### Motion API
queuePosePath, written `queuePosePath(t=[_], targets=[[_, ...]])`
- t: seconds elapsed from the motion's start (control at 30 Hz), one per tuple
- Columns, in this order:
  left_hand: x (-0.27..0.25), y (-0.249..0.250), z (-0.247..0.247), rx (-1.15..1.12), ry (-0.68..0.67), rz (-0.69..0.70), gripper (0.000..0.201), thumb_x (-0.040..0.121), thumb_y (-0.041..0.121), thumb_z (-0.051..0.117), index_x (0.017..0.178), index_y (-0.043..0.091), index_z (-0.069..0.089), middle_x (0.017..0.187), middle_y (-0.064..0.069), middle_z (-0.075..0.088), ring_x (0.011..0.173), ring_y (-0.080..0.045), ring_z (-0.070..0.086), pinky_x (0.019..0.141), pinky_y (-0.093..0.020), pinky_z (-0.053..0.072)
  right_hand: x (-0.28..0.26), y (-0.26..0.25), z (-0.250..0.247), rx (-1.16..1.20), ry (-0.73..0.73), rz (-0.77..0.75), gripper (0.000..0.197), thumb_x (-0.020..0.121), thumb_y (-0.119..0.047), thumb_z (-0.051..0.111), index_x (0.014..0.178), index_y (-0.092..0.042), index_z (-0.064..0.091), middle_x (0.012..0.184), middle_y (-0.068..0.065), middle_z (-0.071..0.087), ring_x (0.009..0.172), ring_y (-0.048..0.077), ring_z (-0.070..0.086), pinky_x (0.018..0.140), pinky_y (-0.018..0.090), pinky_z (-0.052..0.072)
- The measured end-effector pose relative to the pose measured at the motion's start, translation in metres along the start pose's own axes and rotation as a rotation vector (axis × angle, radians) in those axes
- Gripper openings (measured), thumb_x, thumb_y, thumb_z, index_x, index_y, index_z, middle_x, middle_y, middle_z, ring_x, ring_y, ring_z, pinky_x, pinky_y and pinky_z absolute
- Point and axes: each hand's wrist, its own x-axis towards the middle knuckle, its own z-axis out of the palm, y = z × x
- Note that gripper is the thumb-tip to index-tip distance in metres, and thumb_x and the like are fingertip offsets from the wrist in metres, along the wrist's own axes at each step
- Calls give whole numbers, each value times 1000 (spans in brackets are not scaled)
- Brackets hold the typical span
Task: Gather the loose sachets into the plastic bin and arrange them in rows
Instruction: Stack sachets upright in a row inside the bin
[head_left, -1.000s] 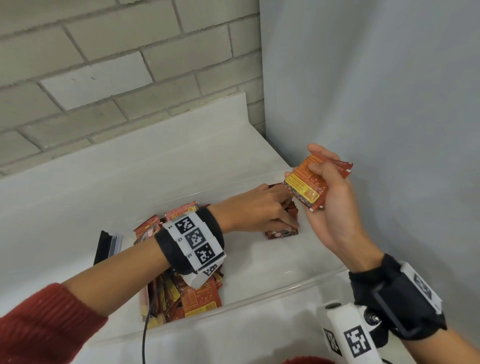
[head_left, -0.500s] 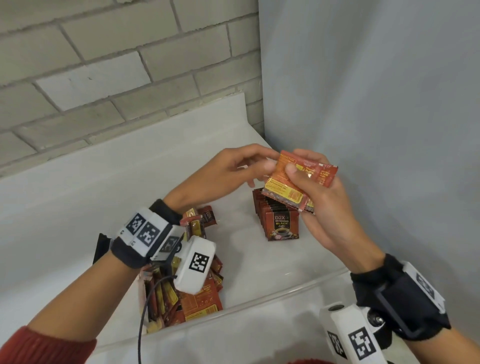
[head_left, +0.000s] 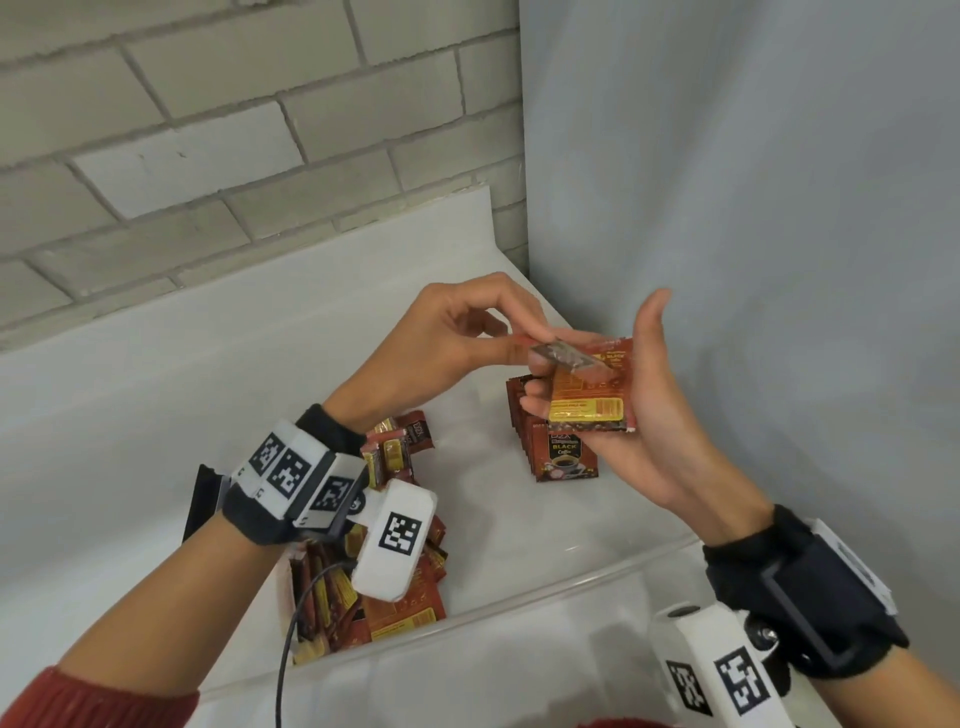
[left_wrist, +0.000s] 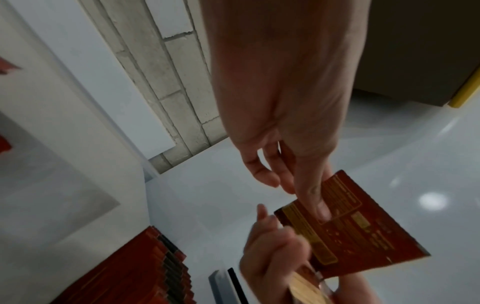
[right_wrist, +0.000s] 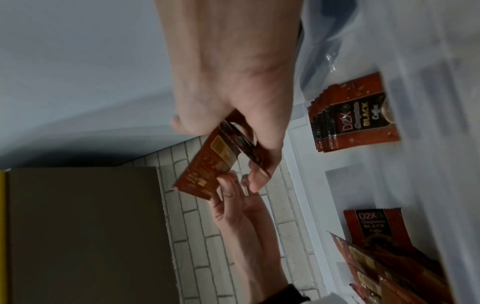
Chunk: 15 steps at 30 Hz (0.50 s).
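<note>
My right hand (head_left: 597, 364) cradles a small stack of red-and-gold sachets (head_left: 587, 413) in its palm above the bin, fingers curled under them and thumb raised off. My left hand (head_left: 519, 353) pinches one sachet (head_left: 563, 358) by its edge at the top of that stack; the left wrist view shows the thumb pressed on this sachet (left_wrist: 363, 232). Below them a neat row of upright sachets (head_left: 561, 457) stands at the right of the clear plastic bin (head_left: 571, 584). A loose pile of sachets (head_left: 400, 608) lies at the bin's left end, partly hidden by my left wrist.
The bin sits on a white surface in a corner between a brick wall (head_left: 208, 156) and a grey wall (head_left: 753, 208). A black flat object (head_left: 202, 499) stands left of the bin. A cardboard box (right_wrist: 78, 226) shows in the right wrist view.
My left hand lifted from the upright row in the bin to the stack in my right hand and now pinches one sachet. The right thumb came off the stack.
</note>
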Motion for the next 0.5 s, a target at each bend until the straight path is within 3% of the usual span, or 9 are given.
queuePosePath(t=[0.07,0.17,0.27,0.37,0.43,0.5], targets=[[0,-4,-1,27,-18,-4,8,79,11,71,86,14,72,95,5,65,94,-17,60,81,-42,50,-1,0,0,-34,-9,13,74,78,-60,47,124,-5,59,96,12,70,79,19,69,72,29,56],[0,-9,-3,97,-3,-23,11,81,12,72,91,16,72,99,0,62,94,-12,58,80,-31,51,-2,-1,-2,-50,16,5,45,83,-32,61,122,-10,62,102,8,71,84,15,70,69,24,56],[-1,-11,-6,100,11,-39,16,86,9,63,97,13,73,103,-10,58,99,-21,57,82,-37,55,-2,-1,-4,-65,33,-7,38,80,-24,65,118,-15,65,101,6,72,90,16,70,73,24,55],[-2,-9,-6,138,5,-41,27,94,-1,51,112,12,67,106,-10,59,101,-18,57,79,-31,54,-2,0,-3,-85,42,-26,38,81,-21,66,118,-15,63,99,5,73,90,16,70,74,25,56],[-1,-7,-6,154,28,-64,29,100,4,43,122,10,61,110,-10,62,98,-18,59,77,-24,51,-1,0,-4,-78,50,-47,33,83,-16,64,116,-14,63,98,6,73,89,17,70,74,25,57],[0,-1,-3,116,53,-118,30,101,14,39,127,11,53,110,-10,64,95,-20,63,77,-25,53,0,0,-4,-69,64,-66,29,84,-12,63,113,-14,64,97,7,73,88,18,70,74,26,57]])
